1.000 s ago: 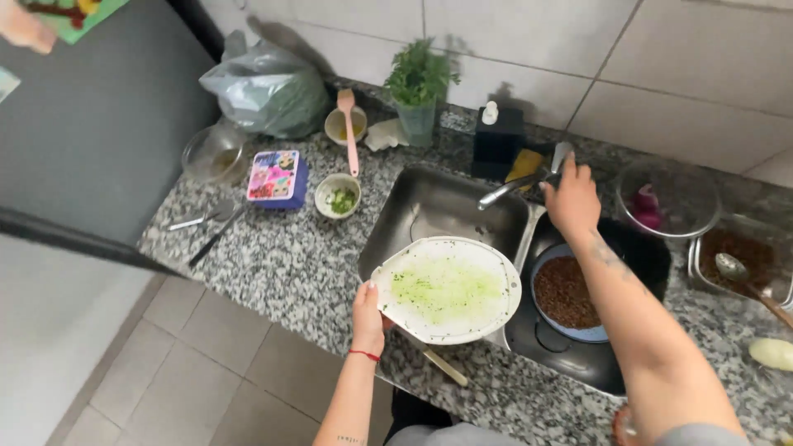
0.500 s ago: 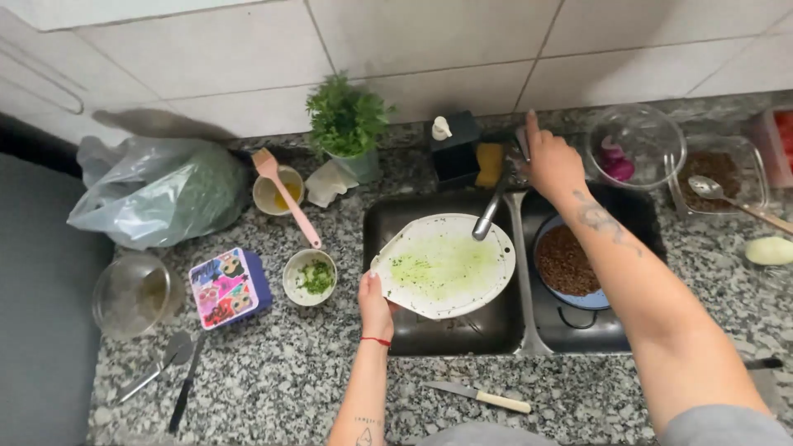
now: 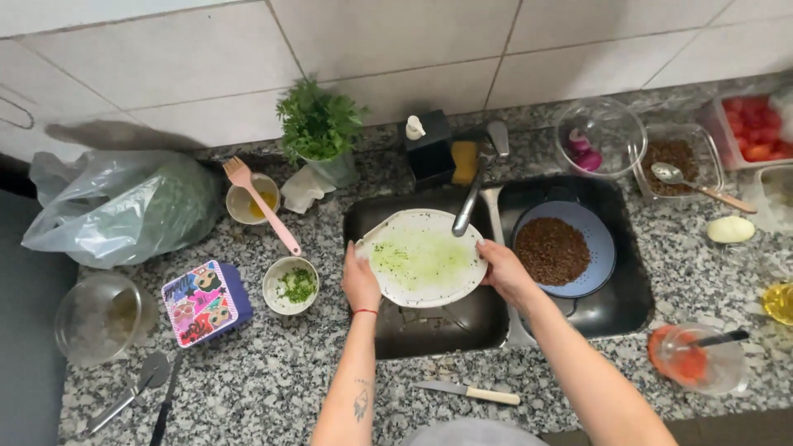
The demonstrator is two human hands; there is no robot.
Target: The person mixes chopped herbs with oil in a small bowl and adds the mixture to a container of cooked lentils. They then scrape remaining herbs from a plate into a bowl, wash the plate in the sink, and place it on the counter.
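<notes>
Plate [image 3: 423, 258] smeared with green bits sits over the left sink basin [image 3: 429, 322], under the faucet [image 3: 472, 194]. I've got my left hand [image 3: 360, 281] and right hand [image 3: 505, 272] each gripping an edge; lentil strainer [image 3: 563, 249] sits just right.

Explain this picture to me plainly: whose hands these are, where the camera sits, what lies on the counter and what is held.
No machine here: a person's two bare hands, filmed by a camera worn on their head, looking down at a granite counter with a double sink. The left hand and right hand hold a white cutting board, smeared green, under the faucet. The other basin holds a blue strainer of brown grains. Around lie a knife, a small bowl of chopped herbs, a potted herb plant and a plastic bag.
</notes>
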